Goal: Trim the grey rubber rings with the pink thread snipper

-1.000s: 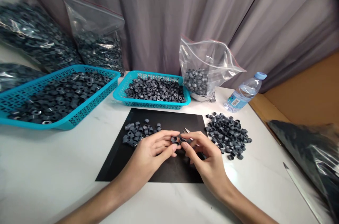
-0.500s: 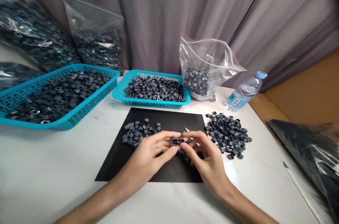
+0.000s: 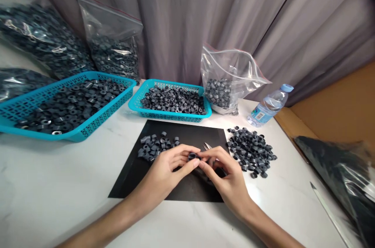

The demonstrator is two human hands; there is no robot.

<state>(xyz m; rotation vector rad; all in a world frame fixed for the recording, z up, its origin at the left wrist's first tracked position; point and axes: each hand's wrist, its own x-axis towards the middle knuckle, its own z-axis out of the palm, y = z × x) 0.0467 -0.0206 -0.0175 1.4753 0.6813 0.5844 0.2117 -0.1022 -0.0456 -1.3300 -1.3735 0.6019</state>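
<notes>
Between thumb and fingers, my left hand [image 3: 172,166] is closed on a small dark grey hollow plastic piece [image 3: 191,156] with a round opening. The fingertips of my right hand [image 3: 227,172] are pinched against the same piece from the other side. How many pieces are between the fingers is hard to tell. Just behind the right fingers shows the pointed metal tip of a tool [image 3: 206,146]; its rest is hidden by the hand. Beneath both hands lies a black mat [image 3: 187,129], with a pile of similar grey pieces [image 3: 154,147] on its left part.
More hollow pieces [image 3: 250,148] are heaped right of the mat. Behind stand two blue baskets [image 3: 107,107] of grey pieces, an open zip bag [image 3: 219,91] and a water bottle [image 3: 268,107]. Filled bags [image 3: 113,52] stand at the left. A thin blade-like strip [image 3: 328,211] lies at the right.
My right fingertips have come nearer to my left ones, and the held piece is more covered. The whole view has shifted slightly.
</notes>
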